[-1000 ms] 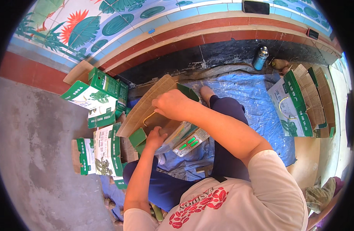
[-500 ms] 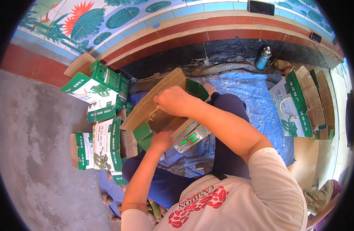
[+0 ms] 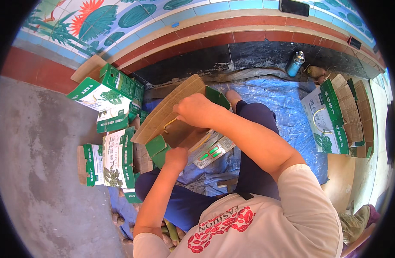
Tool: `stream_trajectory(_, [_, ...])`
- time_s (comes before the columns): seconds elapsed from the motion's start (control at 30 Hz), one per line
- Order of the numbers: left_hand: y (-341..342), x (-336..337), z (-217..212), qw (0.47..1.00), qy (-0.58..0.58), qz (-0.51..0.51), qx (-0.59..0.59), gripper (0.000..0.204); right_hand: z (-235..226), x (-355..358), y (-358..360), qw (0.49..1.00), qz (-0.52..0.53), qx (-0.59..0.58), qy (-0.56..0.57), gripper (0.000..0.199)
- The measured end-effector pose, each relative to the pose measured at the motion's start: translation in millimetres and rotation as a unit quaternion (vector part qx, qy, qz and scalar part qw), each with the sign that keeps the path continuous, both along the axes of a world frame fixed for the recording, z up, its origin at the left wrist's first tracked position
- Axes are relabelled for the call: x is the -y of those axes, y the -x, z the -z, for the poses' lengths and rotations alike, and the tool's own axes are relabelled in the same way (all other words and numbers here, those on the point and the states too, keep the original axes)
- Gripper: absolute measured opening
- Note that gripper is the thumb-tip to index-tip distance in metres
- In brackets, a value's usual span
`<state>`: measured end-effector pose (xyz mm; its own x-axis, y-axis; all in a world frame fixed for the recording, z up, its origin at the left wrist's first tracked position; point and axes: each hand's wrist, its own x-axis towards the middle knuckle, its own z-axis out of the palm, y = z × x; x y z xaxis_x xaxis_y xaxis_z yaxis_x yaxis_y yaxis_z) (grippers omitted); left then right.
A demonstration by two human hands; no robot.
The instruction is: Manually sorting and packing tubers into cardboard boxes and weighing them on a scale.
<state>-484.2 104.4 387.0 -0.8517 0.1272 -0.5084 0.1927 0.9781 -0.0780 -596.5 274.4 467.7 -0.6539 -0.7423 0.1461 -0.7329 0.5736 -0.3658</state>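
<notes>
- My right hand is clenched on the upper edge of a half-folded brown corrugated cardboard box with green printed flaps, which sits over my lap, above the blue plastic sheet spread on the floor.
- My left hand grips the box's lower side, beside a green flap; the fingers are hidden, so I can't tell how tightly they close.
- The box is, I judge, only partly formed: its flaps stand open and a yellow handle loop shows inside.
- Green-and-white cartons lie by the sheet's left edge, some erected, others flat.
- A stack of flat cartons waits at the sheet's right edge, so plenty seems left to fold.
</notes>
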Motion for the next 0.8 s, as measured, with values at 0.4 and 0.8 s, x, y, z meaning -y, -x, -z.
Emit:
stream_trajectory(0.4, [0.4,5.4,6.9,0.995,0.001,-0.025,-0.095,0.024,3.3,1.0,-0.7,1.000,-0.007,-0.003,0.014,0.021])
stream_trajectory(0.8, [-1.8,-1.4,7.0,0.991,-0.009,0.001,-0.132,0.020,3.5,2.6,-1.5,1.000,-0.007,0.001,0.004,0.021])
